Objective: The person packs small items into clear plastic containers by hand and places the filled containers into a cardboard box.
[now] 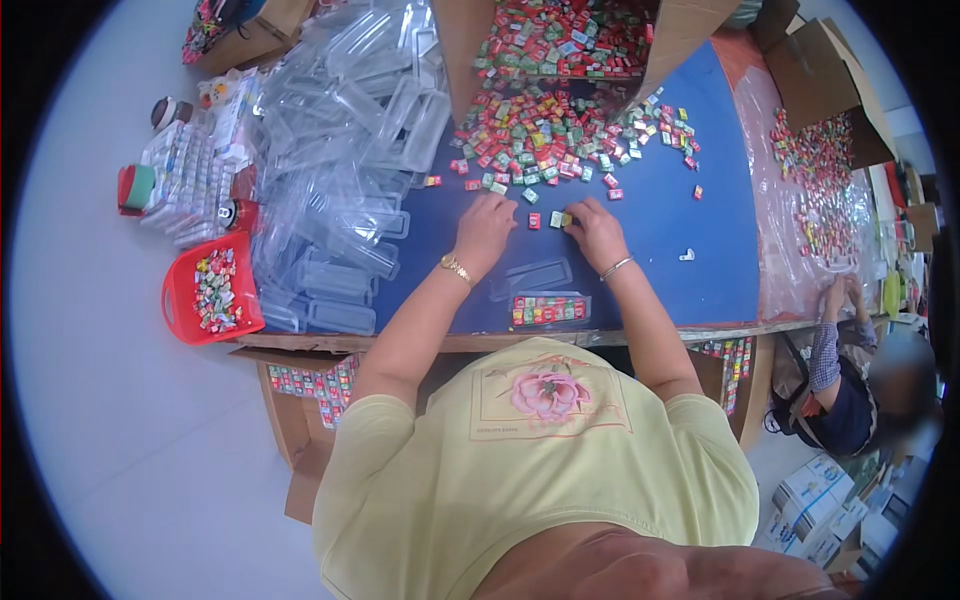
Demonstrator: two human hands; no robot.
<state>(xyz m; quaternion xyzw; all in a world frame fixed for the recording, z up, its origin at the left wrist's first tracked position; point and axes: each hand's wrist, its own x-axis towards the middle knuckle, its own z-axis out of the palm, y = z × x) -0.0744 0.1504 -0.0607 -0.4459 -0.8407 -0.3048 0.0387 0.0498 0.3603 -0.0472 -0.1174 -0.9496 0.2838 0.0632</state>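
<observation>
Both hands rest over the blue tabletop [690,265], below a pile of small red, green and yellow candy-sized packets [540,135]. My left hand [487,232] has its fingers curled together; whatever they may hold is hidden. My right hand [598,238] pinches a small yellow packet [567,219], beside a green-and-white packet [555,220]. A red packet [534,221] lies between the hands. Nearer my body sits a clear plastic tray [549,310] with rows of packets in it. Just behind that tray lie clear plastic pieces [535,278].
Many clear plastic trays [345,130] are heaped at the left. An open cardboard box [680,45] spills packets at the back. A red basket [180,300] of packets stands at the far left. At the right, another person [850,370] works near more packets [825,190].
</observation>
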